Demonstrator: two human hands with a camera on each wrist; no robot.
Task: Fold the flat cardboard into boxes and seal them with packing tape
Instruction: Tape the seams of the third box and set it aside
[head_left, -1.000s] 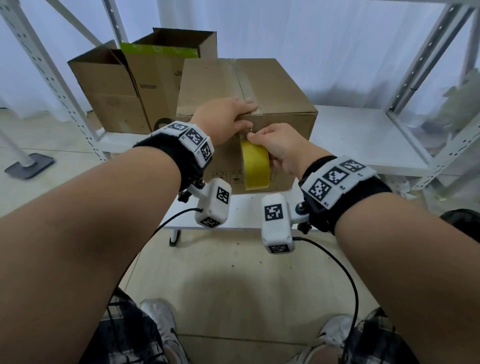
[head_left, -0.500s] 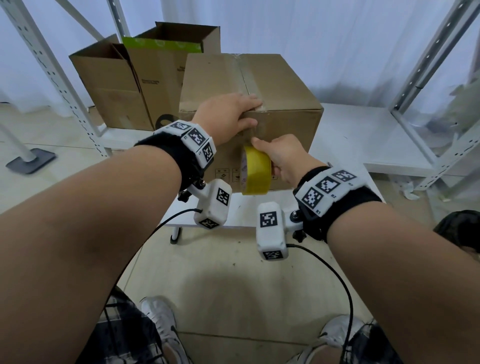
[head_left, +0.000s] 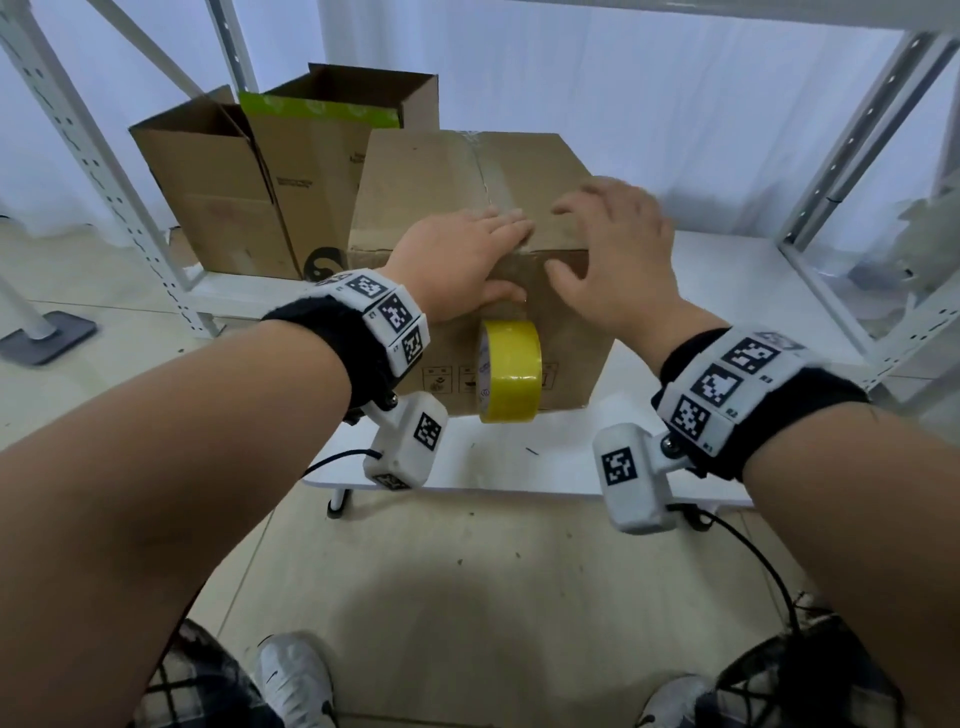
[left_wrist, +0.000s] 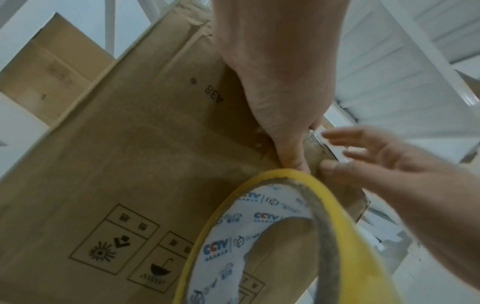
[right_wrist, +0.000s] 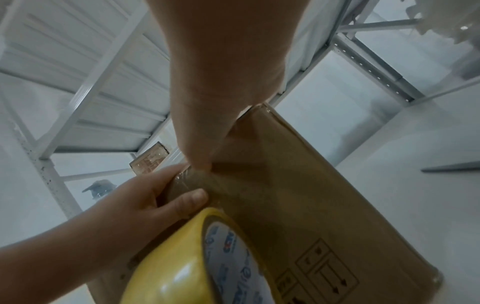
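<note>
A closed cardboard box (head_left: 426, 176) stands on a low white table (head_left: 519, 467), with clear tape along its top seam. A yellow tape roll (head_left: 510, 370) hangs against the box's front face, and no hand holds it. My left hand (head_left: 467, 260) lies over the top front edge, fingers flat on the lid and thumb (left_wrist: 288, 148) pressing the tape strip just above the roll (left_wrist: 259, 226). My right hand (head_left: 613, 244) hovers open with fingers spread at the same edge, right of the seam; it looks blurred. In the right wrist view the left hand (right_wrist: 145, 197) is above the roll (right_wrist: 182, 267).
Two open cartons (head_left: 218, 192) (head_left: 322, 156) stand behind the box at the left. White rack uprights (head_left: 104, 171) flank the scene, and a white shelf board (head_left: 727, 291) runs to the right. My shoes (head_left: 296, 680) are on the floor below.
My right hand let go of the tape roll and rose to the box's top edge with fingers spread. The roll now hangs on the front face. The left hand stayed at the edge.
</note>
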